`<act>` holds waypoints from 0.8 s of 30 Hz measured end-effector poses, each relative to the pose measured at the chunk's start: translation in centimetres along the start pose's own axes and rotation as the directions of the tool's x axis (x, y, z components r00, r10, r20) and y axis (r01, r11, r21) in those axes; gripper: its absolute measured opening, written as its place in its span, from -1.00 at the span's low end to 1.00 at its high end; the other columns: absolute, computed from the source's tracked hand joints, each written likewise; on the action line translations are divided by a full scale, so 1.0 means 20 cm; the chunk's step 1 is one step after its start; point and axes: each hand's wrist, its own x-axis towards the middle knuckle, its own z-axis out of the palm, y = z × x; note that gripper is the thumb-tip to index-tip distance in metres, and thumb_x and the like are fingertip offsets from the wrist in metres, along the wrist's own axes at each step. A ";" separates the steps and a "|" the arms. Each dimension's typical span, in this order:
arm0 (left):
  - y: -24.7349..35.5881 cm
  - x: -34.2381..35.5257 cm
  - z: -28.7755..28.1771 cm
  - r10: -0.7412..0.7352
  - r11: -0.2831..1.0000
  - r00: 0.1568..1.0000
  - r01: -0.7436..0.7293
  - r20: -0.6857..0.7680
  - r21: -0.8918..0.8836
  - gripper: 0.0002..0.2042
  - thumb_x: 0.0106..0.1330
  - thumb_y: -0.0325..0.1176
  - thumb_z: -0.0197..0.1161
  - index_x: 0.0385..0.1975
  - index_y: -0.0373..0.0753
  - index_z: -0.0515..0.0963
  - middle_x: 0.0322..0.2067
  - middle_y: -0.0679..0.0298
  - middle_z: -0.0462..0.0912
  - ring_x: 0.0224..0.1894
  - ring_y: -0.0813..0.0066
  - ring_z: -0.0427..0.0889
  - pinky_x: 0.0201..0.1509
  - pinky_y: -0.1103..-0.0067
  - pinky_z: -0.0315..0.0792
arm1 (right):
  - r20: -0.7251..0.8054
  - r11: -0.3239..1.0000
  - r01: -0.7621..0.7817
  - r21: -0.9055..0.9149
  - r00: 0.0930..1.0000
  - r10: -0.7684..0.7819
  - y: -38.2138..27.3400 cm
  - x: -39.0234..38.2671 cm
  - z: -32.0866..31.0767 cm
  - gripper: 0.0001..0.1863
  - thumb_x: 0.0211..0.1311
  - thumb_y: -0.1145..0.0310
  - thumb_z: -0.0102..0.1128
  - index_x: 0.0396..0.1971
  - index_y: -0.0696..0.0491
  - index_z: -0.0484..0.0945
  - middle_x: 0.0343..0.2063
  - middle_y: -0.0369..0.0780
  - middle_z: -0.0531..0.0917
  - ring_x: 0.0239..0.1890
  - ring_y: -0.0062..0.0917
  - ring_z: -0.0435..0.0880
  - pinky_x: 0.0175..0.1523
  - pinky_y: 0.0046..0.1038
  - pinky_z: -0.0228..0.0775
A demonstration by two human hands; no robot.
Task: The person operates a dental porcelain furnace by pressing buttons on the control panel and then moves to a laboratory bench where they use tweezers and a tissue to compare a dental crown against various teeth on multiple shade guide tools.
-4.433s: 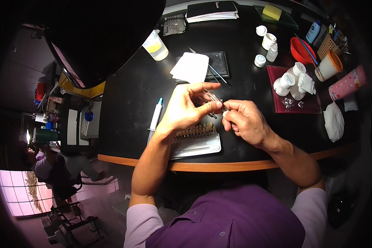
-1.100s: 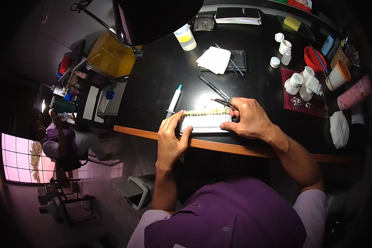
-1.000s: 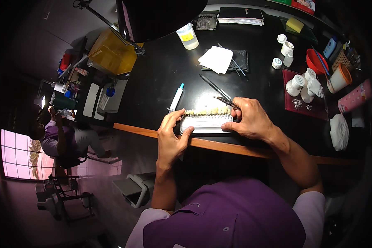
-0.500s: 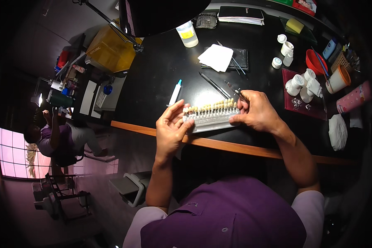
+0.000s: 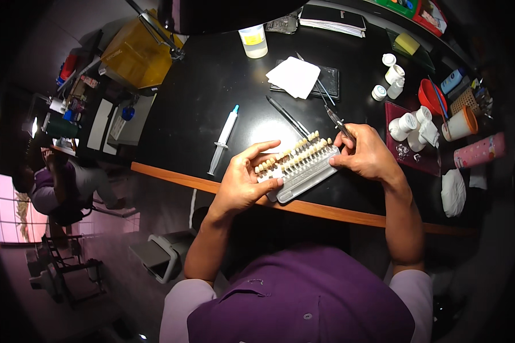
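Tooth-tab holder (image 5: 310, 178): compared with half a second ago, its right end is swung farther away and its left end is brought nearer; it is now held slantwise between both hands, over the near part of the desk (image 5: 191, 126).
Left hand (image 5: 240, 182): held at the holder's left end, the thumb pressed on its near face, the index finger stretched toward the far right, the other fingers curled and partly hidden.
Right hand (image 5: 367, 150): bent inward at the right end, the thumb and fingers pinching the holder's corner; a dark slender tool (image 5: 335, 119) is gripped too, its tip pointed far and left.
Tooth-shaped tabs (image 5: 298, 155): lined up in rows along the holder's far side.
Syringe (image 5: 224, 140): laid left of the left hand.
Paper sheets (image 5: 294, 77): set on the far side, well apart from the holder.
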 end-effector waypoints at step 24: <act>0.26 0.72 -0.30 -0.102 0.943 0.930 -0.022 0.354 0.331 -0.59 0.20 -0.66 0.31 0.09 -0.38 0.58 -0.11 0.16 0.74 -0.07 0.54 0.67 0.10 0.61 0.52 | -0.005 0.999 -0.010 -0.054 1.000 0.010 0.06 -0.08 -0.05 -0.66 -0.11 0.49 0.64 -0.52 0.19 0.52 -0.63 -0.36 0.51 -0.53 -0.76 0.46 -0.40 -0.59 0.38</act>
